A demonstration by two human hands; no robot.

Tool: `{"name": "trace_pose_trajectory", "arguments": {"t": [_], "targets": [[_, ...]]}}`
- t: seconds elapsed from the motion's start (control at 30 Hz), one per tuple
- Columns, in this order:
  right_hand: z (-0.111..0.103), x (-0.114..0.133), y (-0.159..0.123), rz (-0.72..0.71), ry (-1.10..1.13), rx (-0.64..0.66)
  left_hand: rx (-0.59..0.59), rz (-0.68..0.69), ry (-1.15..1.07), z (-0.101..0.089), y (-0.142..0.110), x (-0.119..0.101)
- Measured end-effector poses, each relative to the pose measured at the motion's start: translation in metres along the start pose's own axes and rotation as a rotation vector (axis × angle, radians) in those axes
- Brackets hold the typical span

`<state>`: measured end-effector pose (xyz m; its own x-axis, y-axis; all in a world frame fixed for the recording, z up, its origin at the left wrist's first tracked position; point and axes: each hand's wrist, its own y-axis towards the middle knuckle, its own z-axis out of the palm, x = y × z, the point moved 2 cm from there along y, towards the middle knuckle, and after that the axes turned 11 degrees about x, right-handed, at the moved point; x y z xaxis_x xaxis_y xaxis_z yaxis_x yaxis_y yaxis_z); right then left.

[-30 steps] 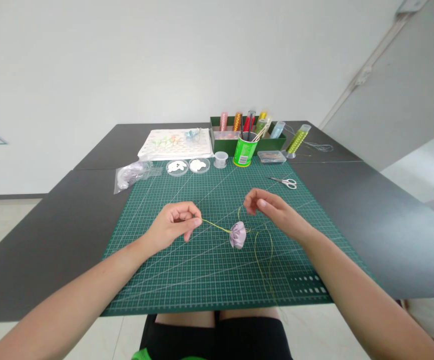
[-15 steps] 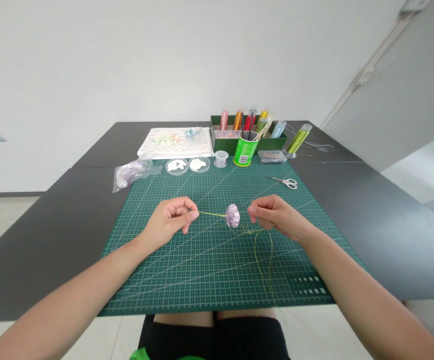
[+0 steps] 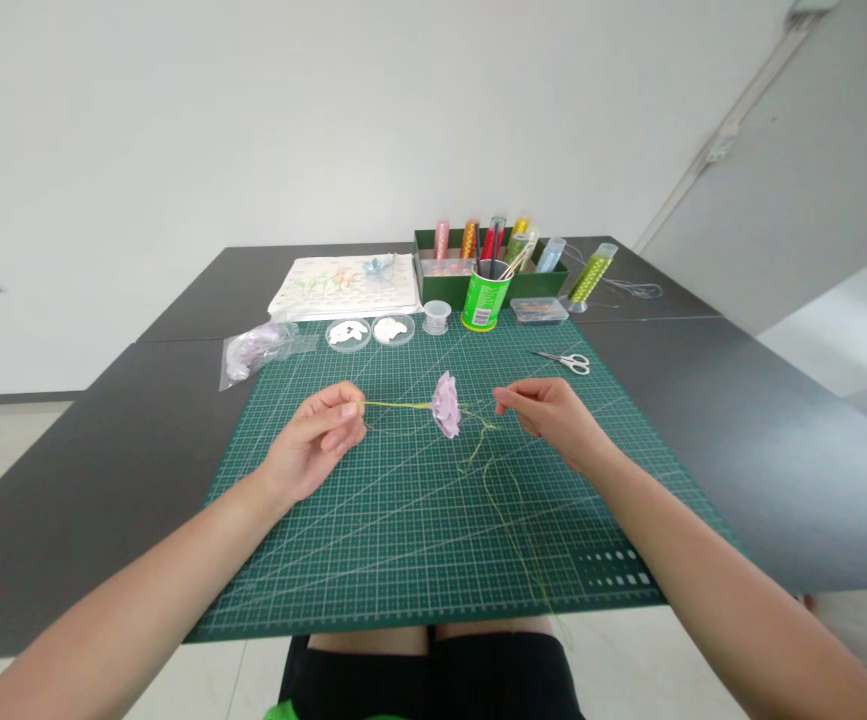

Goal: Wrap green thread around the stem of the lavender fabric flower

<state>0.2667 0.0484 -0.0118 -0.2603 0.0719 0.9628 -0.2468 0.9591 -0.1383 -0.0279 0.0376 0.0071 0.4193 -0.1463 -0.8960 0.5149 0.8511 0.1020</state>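
Observation:
My left hand (image 3: 322, 432) is closed in a pinch on the thin yellow-green stem of a pale purple artificial flower (image 3: 446, 405). The stem runs sideways, and the bloom faces right over the cutting mat (image 3: 373, 540). Just right of the bloom, my right hand (image 3: 545, 412) has its thumb and forefinger pressed together, apart from the petals. What they pinch, if anything, is too small to make out. Loose green thread (image 3: 487, 428) lies tangled below these fingertips, and its strands trail toward the mat's front edge.
White-handled scissors (image 3: 574, 363) lie on the mat's right. Behind are a green can (image 3: 485, 300) of sticks, a green box (image 3: 433, 285) of thread spools, a clear case (image 3: 539, 310), two dishes (image 3: 348, 335) of white pieces, white sheets (image 3: 350, 285) and a plastic bag (image 3: 253, 352).
My left hand has drawn the flower left and slightly upward, and the bloom has turned to show more of its side. My right hand has risen a little, its fingers still pinched.

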Motion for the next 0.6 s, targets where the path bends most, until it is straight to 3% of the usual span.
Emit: {"name": "trace_pose_trajectory", "arguments": {"t": [0.13, 0.27, 0.43, 0.5, 0.6], "targets": [[-0.002, 0.002, 0.0, -0.023, -0.111, -0.051, -0.071, 0.024, -0.093, -0.004, 0.001, -0.005], [-0.007, -0.003, 0.001, 0.02, -0.267, -0.011, -0.113, 0.046, -0.159, -0.006, 0.002, -0.009], [-0.033, 0.002, 0.0, 0.109, -0.591, -0.055, -0.155, 0.057, -0.204, -0.006, 0.002, -0.014], [-0.047, 0.014, -0.011, 0.102, -0.553, -0.093, -0.182, 0.078, -0.236, -0.007, 0.001, -0.018], [-0.067, 0.029, -0.048, 0.008, -0.245, -0.127, -0.217, 0.129, -0.3, -0.011, -0.001, -0.026]]}}
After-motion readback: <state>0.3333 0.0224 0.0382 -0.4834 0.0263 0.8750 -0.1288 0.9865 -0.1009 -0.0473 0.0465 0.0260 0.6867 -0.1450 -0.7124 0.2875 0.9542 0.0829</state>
